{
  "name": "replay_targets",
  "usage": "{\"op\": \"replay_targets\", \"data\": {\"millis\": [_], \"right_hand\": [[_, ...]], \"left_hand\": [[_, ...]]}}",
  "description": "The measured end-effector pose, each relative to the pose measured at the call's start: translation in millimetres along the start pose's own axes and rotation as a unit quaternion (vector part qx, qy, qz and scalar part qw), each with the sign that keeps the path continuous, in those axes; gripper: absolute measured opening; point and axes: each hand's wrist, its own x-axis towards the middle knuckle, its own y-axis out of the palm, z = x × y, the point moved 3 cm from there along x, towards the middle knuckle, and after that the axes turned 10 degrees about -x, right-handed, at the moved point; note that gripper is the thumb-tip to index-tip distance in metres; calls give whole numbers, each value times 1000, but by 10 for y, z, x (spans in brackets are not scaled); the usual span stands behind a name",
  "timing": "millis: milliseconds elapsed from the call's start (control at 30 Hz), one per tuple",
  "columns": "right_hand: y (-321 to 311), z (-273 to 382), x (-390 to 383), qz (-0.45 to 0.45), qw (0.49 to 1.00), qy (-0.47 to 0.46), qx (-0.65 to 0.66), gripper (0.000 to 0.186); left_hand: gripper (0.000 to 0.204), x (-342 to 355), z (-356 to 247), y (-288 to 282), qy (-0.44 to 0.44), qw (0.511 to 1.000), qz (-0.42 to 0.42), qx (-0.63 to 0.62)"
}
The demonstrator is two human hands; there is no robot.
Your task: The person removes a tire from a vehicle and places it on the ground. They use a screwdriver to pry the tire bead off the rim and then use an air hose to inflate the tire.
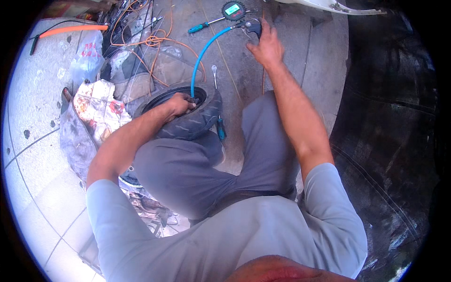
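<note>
Grey concrete floor (300, 42) fills the upper middle of the frame, with pale tiles at the left and a huge black rubber tyre wall (390, 141) along the right. A small black tyre on its dark rim (197, 120) lies at centre left by the person's knee. The left hand (181, 104) presses into the rim, its grip closed around the end of a curved blue air hose (202, 56). At top centre the right hand (268, 47) holds the black inflator handle (253, 27), fingers wrapped on it, just below its round digital gauge (233, 10). Tangled orange cable (150, 40) lies upper left.
</note>
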Motion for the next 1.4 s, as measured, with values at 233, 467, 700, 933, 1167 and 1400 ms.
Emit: {"op": "replay_targets", "data": {"millis": [233,467,700,933,1167,1400], "right_hand": [[28,-71,-26,1,1000,-13,3,90],[47,-72,-58,-10,999,-16,31,88],[185,-205,44,-84,992,-69,65,84],[71,-84,64,16,998,-13,66,90],[96,-82,78,12,998,-23,64,91],[82,-71,64,5,998,-22,65,88]], "left_hand": [[18,27,-4,2,-3,1000,17,2],[20,83,55,-15,11,1000,13,2],[23,71,3,5,9,1000,2,-17],[18,61,-10,6,4,1000,-2,-27],[20,38,-27,22,-7,999,2,-43],[21,31,-39,9,1,1000,5,-18]]}}
